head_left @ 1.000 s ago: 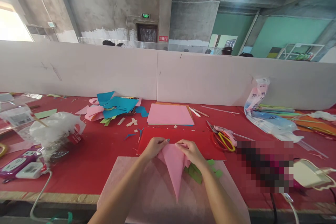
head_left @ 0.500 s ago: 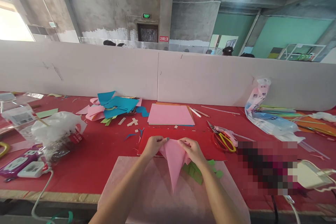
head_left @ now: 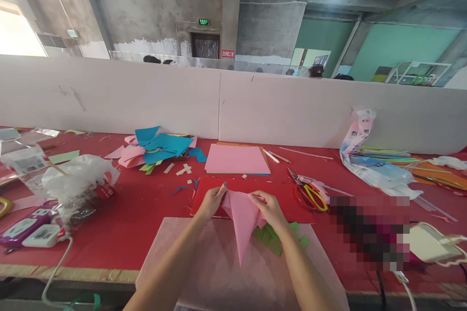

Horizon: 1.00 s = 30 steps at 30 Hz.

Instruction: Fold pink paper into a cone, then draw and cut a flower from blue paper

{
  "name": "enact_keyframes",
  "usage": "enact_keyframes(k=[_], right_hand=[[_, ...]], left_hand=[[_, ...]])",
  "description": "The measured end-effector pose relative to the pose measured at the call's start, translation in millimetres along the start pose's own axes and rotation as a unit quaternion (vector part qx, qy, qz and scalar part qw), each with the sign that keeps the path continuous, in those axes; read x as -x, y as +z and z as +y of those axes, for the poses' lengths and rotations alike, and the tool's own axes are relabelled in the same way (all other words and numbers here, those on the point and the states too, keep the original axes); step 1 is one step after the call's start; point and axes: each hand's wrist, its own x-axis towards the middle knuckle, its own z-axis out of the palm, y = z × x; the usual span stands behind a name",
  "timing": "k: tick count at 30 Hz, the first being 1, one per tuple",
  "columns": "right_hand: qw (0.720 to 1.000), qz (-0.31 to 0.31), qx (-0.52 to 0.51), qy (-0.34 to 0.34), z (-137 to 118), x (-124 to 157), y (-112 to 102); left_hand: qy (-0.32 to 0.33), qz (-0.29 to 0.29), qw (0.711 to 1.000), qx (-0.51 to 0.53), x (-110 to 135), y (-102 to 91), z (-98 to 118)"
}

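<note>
My left hand (head_left: 212, 200) and my right hand (head_left: 268, 209) both pinch the top of a folded pink paper (head_left: 241, 221) whose long point hangs toward me. The left forefinger sticks up a little while the other fingers grip the paper's left corner. The right fingers are curled on its right corner. Under the hands lies a red sheet (head_left: 292, 206), and nearer me a pale pink mat (head_left: 204, 272). Green paper scraps (head_left: 272, 242) lie just right of the folded piece.
A stack of pink sheets (head_left: 237, 159) lies behind the red sheet. Scissors (head_left: 310, 191) rest to the right. Blue and pink offcuts (head_left: 156, 148) sit at back left, plastic bags (head_left: 73, 177) and a power strip (head_left: 31, 231) at the left. A white partition (head_left: 219, 102) closes the table's back.
The folded pink paper has been raised slightly and its top spread a little. My left forefinger has lifted off the paper. Both hands stay in about the same place.
</note>
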Motion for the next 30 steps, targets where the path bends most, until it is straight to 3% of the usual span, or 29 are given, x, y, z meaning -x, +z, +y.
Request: enact_keyframes(k=[4, 7, 14, 22, 30], right_hand=[[0.999, 0.031, -0.005, 0.01, 9.0, -3.2, -1.1], [1.0, 0.027, -0.002, 0.013, 10.3, -4.0, -1.1], [1.0, 0.004, -0.011, 0.012, 1.3, -1.4, -0.5], [0.996, 0.08, -0.006, 0.035, 13.1, -5.4, -0.9], [0.996, 0.071, -0.024, 0.038, 9.5, -3.6, -1.2]], left_hand=[[0.055, -0.047, 0.997, 0.031, -1.3, -2.3, 1.1], [0.035, -0.059, 0.996, 0.059, -2.5, -2.1, 0.1], [-0.002, -0.023, 0.999, 0.036, -4.8, -0.7, -3.2], [-0.004, -0.006, 0.998, 0.067, -5.5, -1.8, 0.2], [0.022, 0.01, 0.998, 0.058, -3.3, -2.3, 0.9]])
